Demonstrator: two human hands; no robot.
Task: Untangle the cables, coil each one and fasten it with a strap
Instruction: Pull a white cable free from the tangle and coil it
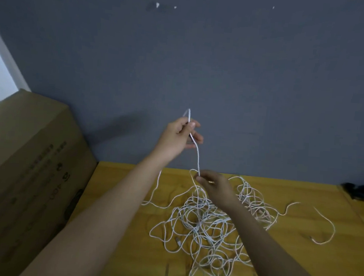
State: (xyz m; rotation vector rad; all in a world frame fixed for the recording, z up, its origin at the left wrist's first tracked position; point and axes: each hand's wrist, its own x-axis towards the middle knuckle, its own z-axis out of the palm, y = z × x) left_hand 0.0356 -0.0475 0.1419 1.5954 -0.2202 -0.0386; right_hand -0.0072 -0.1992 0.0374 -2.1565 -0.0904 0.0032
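While the left hand (177, 137) pinched a raised cable (197, 155) mid-frame, the right hand (213, 182) pinched it lower, above the tangle (211, 225) on the bench (117, 198). Untangling had barely begun; next, draw that strand free.

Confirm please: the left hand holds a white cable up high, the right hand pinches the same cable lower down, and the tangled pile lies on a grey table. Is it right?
Not quite. The table is yellow wood, not grey; the grey surface is the wall behind it, as the head view shows. The rest holds: the left hand holds the white cable high, the right hand pinches it lower, above the tangled pile.
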